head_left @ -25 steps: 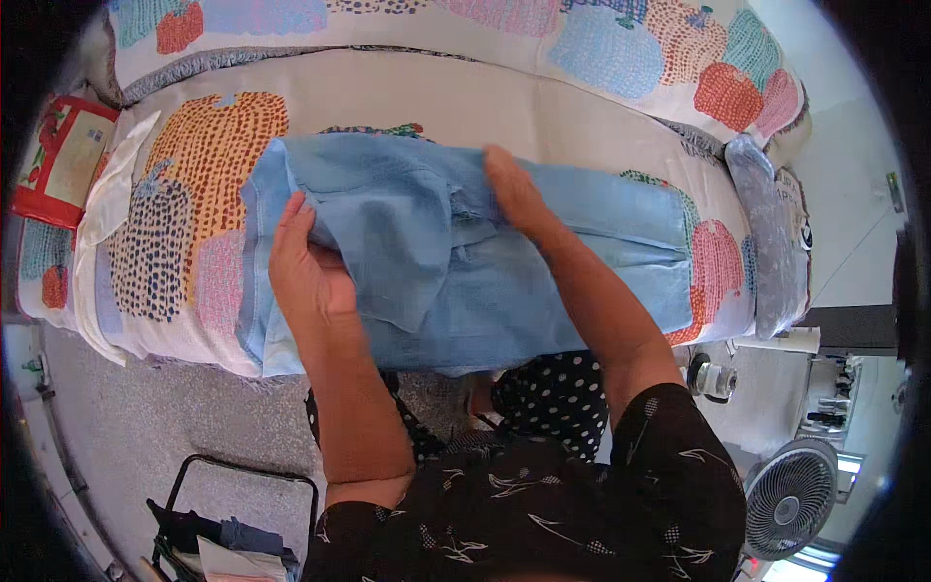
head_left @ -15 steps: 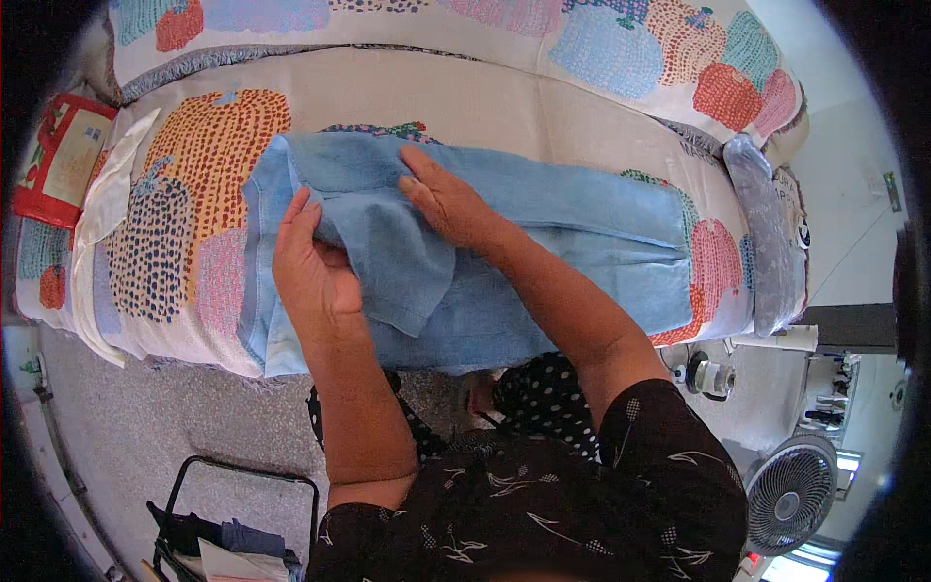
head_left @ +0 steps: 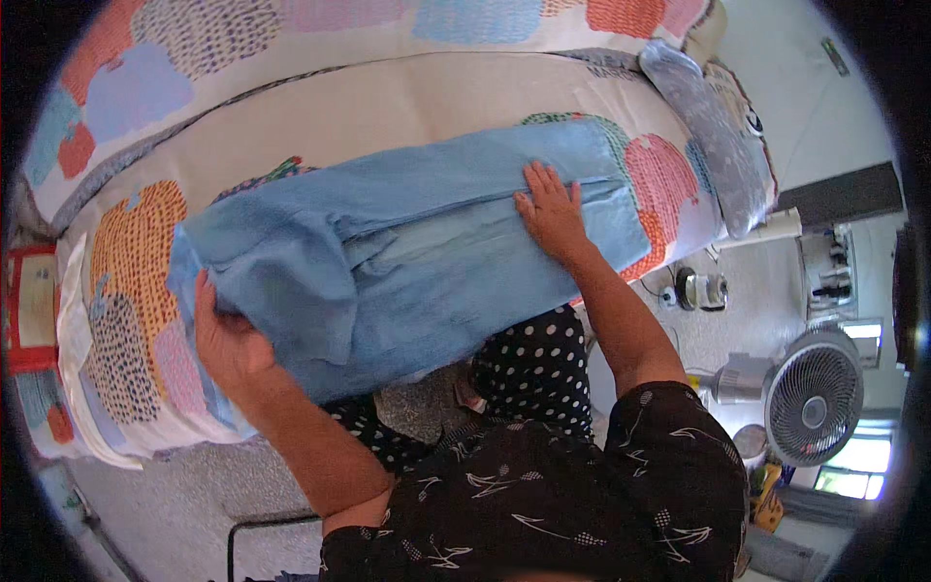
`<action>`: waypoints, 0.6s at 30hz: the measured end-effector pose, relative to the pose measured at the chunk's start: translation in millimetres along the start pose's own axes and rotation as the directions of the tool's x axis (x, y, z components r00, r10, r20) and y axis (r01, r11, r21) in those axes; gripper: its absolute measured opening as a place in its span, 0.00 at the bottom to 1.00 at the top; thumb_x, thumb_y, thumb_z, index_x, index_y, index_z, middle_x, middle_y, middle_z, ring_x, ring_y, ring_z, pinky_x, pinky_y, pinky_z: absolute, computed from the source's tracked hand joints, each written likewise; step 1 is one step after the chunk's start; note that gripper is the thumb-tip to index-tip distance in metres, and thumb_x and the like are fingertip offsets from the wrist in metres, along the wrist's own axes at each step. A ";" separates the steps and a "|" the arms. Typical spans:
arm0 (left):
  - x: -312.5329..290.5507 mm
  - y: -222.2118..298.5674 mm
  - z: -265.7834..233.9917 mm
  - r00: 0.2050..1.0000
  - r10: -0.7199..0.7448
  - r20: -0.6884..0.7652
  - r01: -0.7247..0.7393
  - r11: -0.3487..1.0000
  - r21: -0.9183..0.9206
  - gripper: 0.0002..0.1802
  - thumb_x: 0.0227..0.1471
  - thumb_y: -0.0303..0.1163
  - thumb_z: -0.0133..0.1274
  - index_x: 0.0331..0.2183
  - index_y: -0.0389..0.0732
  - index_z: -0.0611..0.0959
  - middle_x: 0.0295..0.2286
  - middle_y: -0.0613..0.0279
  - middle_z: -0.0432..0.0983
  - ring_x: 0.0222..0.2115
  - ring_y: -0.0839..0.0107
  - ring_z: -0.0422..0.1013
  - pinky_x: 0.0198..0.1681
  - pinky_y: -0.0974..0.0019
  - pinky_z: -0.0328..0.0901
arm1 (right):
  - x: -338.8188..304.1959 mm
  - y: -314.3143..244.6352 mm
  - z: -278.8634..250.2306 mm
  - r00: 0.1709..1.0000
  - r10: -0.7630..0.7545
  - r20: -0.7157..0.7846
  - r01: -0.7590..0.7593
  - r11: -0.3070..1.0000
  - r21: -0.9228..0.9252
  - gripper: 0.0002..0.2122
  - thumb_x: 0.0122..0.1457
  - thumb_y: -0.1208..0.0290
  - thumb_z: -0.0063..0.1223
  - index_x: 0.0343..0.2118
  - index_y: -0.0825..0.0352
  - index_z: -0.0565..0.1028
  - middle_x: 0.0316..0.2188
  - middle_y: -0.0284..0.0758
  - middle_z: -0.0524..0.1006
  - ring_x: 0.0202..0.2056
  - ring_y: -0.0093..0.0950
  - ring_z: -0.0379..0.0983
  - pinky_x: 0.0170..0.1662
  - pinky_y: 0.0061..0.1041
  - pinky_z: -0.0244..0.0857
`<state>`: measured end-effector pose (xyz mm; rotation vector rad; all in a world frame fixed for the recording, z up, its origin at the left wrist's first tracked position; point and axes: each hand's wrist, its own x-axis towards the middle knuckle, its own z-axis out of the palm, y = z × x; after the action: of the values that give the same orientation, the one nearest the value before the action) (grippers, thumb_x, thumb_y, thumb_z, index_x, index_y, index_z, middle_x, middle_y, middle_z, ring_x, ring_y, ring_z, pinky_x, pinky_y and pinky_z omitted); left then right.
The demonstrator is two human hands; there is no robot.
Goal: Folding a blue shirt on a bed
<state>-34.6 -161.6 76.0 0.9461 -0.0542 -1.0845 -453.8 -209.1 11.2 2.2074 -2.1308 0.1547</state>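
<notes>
Light blue trousers [head_left: 436, 262] lie lengthwise across the patterned sofa cover, waist end at left and leg ends at right. Close to the waist, my left hand [head_left: 231, 344] is closed round an edge of the fabric, and some of its fingers are hidden under the cloth. A loose fold of the trousers bulges up beside it. My right hand [head_left: 555, 213] rests flat near the leg ends, its fingers stretched out over the line between the two legs.
The sofa cover [head_left: 407, 97] carries colourful pumpkin shapes. A grey cushion [head_left: 690, 136] stands at the right end, and a red-edged package [head_left: 34, 306] at the far left. A white cloth strip [head_left: 78, 359] hangs there too. A fan [head_left: 813, 396] stands at right.
My right hand has moved right from the waist area to the leg ends and lies flat there. The view has turned, and the loose fold near the waist has shifted.
</notes>
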 end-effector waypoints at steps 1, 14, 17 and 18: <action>-2.6 0.9 3.9 1.000 -0.013 0.019 0.013 1.000 0.008 0.24 0.48 0.30 0.50 0.48 0.34 0.70 0.47 0.50 0.65 0.47 0.58 0.63 0.52 0.57 0.58 | -2.1 14.4 0.3 1.000 0.024 -0.004 -0.024 1.000 -0.002 0.26 0.59 0.52 0.34 0.57 0.61 0.56 0.59 0.35 0.54 0.61 0.34 0.44 0.59 0.53 0.33; 2.7 5.7 0.0 0.999 -0.020 -0.046 0.022 0.998 0.053 0.24 0.49 0.33 0.51 0.48 0.37 0.70 0.45 0.51 0.68 0.45 0.57 0.65 0.50 0.53 0.59 | 17.5 118.6 6.2 0.955 0.294 -0.040 -0.296 0.936 -0.189 0.24 0.61 0.52 0.29 0.57 0.57 0.57 0.60 0.32 0.53 0.61 0.32 0.46 0.59 0.51 0.34; 4.5 7.3 -1.2 0.998 -0.030 -0.048 0.033 0.998 0.049 0.24 0.48 0.33 0.51 0.49 0.38 0.70 0.46 0.51 0.67 0.47 0.57 0.63 0.50 0.53 0.58 | 20.0 147.5 -0.3 0.884 0.432 -0.176 -0.417 0.901 0.117 0.23 0.62 0.54 0.28 0.55 0.61 0.61 0.56 0.36 0.60 0.57 0.36 0.53 0.59 0.48 0.38; 5.6 8.2 -3.3 0.998 -0.058 -0.012 0.058 0.998 0.017 0.24 0.48 0.32 0.51 0.49 0.37 0.69 0.46 0.51 0.67 0.47 0.57 0.63 0.51 0.53 0.58 | 18.7 154.4 -1.9 0.790 0.552 -0.267 -0.408 0.798 0.443 0.22 0.62 0.55 0.28 0.53 0.63 0.63 0.53 0.40 0.64 0.55 0.38 0.57 0.59 0.46 0.41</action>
<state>-24.3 -162.7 77.2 0.9744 -0.0265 -1.1339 -607.5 -233.0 12.3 1.4984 -2.5187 1.0027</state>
